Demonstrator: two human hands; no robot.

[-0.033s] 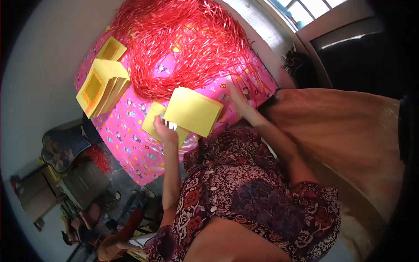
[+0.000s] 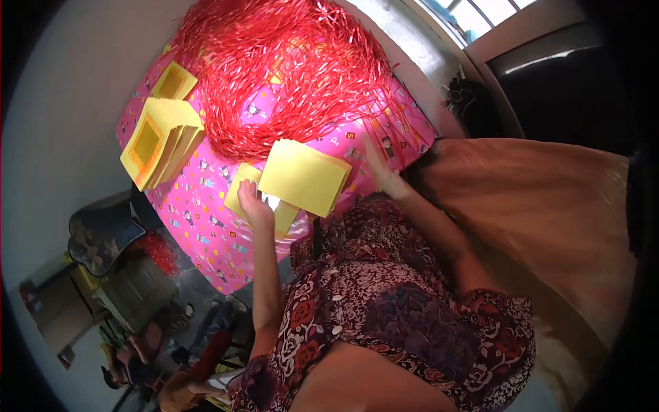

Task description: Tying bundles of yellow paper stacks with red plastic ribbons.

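Observation:
My left hand (image 2: 254, 200) rests at a yellow card sheet (image 2: 237, 190), its fingers stretched over the sheet. A small white patch (image 2: 273, 203) shows beside its palm. Overlapping that sheet on the right is a stack of yellow cards (image 2: 305, 177), tilted on the table. My right hand (image 2: 377, 168) is to the right of the stack, apart from it, fingers extended toward loose red strands; it is slightly blurred, and nothing shows in it. A large heap of shiny red plastic strands (image 2: 226, 82) spreads over the far part of the table.
The table has a pink patterned cover (image 2: 206, 237). At its left stand folded yellow cards with orange-bordered windows (image 2: 165, 141) and another such piece (image 2: 174, 81). A brown-covered surface (image 2: 535, 185) lies right. A dark chair (image 2: 103, 233) and people (image 2: 137, 360) are lower left.
My left hand has shifted slightly left over the yellow sheet, with its fingers straighter. My right hand has moved a little down and stays apart from the stack.

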